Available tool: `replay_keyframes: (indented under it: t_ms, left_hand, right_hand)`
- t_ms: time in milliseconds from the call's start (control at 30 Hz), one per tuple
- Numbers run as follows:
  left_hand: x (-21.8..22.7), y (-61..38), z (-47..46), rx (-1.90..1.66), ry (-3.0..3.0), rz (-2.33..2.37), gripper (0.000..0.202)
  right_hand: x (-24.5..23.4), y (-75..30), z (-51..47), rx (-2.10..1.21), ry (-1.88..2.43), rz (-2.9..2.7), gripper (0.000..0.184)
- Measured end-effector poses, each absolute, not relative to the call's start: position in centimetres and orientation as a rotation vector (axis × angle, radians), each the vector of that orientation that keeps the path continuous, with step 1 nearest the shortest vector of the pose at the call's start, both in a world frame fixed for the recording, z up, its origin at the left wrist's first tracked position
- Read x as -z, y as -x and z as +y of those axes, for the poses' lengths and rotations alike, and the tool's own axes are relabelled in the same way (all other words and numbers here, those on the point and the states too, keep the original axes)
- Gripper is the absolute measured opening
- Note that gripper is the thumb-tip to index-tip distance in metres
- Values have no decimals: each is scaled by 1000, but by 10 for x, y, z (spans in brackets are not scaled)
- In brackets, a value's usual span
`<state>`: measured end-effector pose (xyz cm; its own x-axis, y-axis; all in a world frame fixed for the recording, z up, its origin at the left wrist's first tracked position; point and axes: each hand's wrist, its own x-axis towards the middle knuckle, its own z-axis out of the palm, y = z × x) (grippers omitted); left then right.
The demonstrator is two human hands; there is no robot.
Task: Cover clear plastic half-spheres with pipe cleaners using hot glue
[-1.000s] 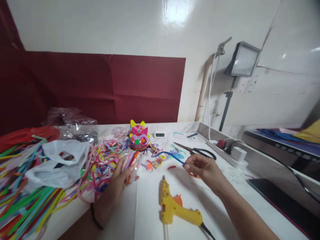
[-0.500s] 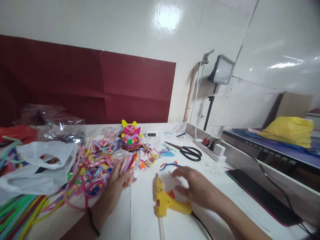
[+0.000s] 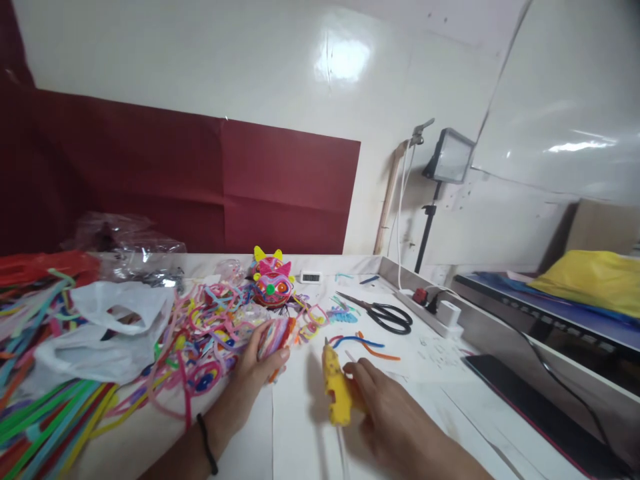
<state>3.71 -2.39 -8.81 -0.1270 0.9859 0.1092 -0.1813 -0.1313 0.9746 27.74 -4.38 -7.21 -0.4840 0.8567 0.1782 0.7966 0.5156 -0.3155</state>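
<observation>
My left hand (image 3: 255, 370) is closed around a small round piece covered in coiled pipe cleaners (image 3: 277, 340) in pink, white, purple and orange. My right hand (image 3: 380, 407) is wrapped about the handle of a yellow hot glue gun (image 3: 336, 387). Its nozzle points away from me, and a clear glue stick (image 3: 343, 450) comes out of its back end. Just beyond the gun lie a blue pipe cleaner (image 3: 360, 341) and an orange one (image 3: 385, 355). Farther back sits a colourful animal-face figure (image 3: 273, 283) with yellow ears.
Black-handled scissors (image 3: 385, 317) lie open beyond my right hand. A power strip (image 3: 440, 320) and a black phone-like slab (image 3: 530, 407) are at the right. A tangle of pipe cleaners (image 3: 215, 327) and a white plastic bag (image 3: 115, 333) cover the left. A small digital clock (image 3: 311, 277) stands behind.
My right hand has gone from hovering beside the glue gun to gripping its handle, and the gun has turned slightly. The orange pipe cleaner now shows. The camera view has shifted.
</observation>
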Motion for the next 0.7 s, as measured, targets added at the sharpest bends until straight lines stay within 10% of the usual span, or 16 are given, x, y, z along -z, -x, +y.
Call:
replay_keyframes:
  t_ms: [200,700]
  left_hand:
    - [83,-40,-28,-1446,-1114,1092,63]
    - [84,-41,-27,-1422,-1268,1075,58]
  right_hand:
    - [54,-294,-33,-615,1122,-2047,21]
    - [76,-290,-48,-890,1122,-1876,42]
